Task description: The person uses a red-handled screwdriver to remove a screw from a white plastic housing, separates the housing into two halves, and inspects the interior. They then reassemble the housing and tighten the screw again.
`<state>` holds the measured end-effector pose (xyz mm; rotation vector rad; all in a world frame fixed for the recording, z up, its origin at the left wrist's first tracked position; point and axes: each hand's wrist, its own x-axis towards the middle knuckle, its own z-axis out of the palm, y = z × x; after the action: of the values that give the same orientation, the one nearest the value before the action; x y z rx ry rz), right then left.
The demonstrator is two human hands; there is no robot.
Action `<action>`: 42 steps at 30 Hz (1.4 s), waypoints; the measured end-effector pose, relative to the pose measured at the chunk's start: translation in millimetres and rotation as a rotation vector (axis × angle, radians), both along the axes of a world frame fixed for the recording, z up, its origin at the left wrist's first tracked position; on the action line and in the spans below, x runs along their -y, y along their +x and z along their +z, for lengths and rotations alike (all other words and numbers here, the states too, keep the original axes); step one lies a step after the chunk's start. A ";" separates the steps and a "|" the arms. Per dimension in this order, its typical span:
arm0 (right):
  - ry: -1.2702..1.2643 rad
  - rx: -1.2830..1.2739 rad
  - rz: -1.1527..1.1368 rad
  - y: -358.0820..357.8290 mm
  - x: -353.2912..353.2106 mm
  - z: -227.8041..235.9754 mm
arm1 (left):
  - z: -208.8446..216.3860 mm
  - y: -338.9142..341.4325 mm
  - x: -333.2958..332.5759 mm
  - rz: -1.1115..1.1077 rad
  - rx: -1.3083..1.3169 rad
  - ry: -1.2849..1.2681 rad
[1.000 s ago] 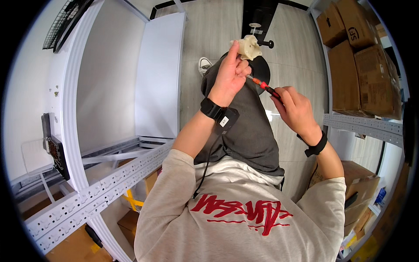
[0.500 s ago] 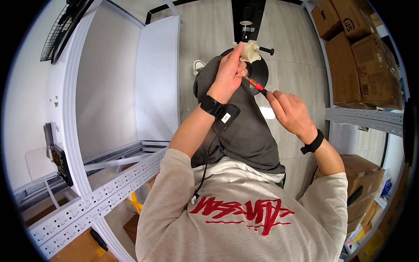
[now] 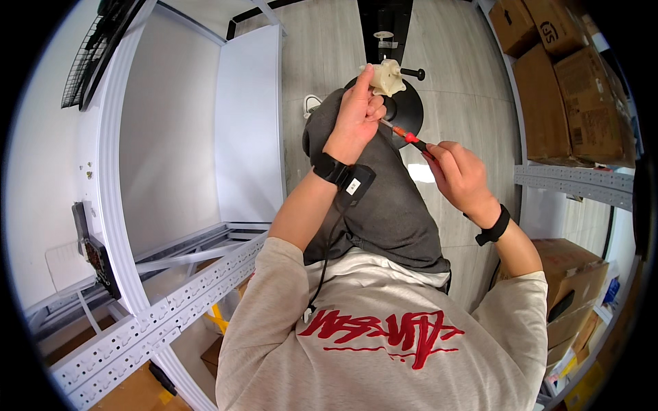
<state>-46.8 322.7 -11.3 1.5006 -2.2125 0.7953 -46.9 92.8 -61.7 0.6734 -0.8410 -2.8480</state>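
Observation:
My left hand (image 3: 355,115) is closed round a cream-coloured plastic housing (image 3: 388,78), its thumb stretched along the near side. A black pin with a round head (image 3: 415,73) sticks out from the housing's right side. In my right hand (image 3: 462,172) the thumb and fingers pinch the dark end of a screwdriver (image 3: 409,136) with red and orange bands. Its shaft slants up and left to the curled fingers of my left hand; the tip is hidden there. Both hands are held above my lap and the floor.
Beyond the housing stands a black post (image 3: 385,24) on a round black base (image 3: 409,113). A white shelf unit (image 3: 248,116) rises at my left, with small screws (image 3: 88,170) on its left board. Cardboard boxes (image 3: 541,103) fill a metal rack on the right.
The housing in my left hand has moved slightly up and left and tilted a little. My right hand's fingers have curled in more around the screwdriver's end.

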 end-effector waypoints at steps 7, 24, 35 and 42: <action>-0.056 0.092 -0.005 0.9 -4.7 2.5 | 3.7 3.9 2.5 -0.049 -0.037 0.003; -0.044 0.270 -0.030 8.8 18.4 47.1 | 12.4 39.0 15.8 -0.192 -0.065 -0.125; 0.016 0.248 -0.072 7.6 28.3 55.6 | 11.7 44.5 11.0 -0.246 -0.136 -0.231; 0.059 0.258 -0.079 7.1 29.7 58.9 | 18.3 45.2 8.0 -0.241 -0.127 -0.251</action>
<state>-39.7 293.0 47.6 1.3938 -2.4849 0.9525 -1.7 84.8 -43.4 0.3785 -1.3071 -2.8746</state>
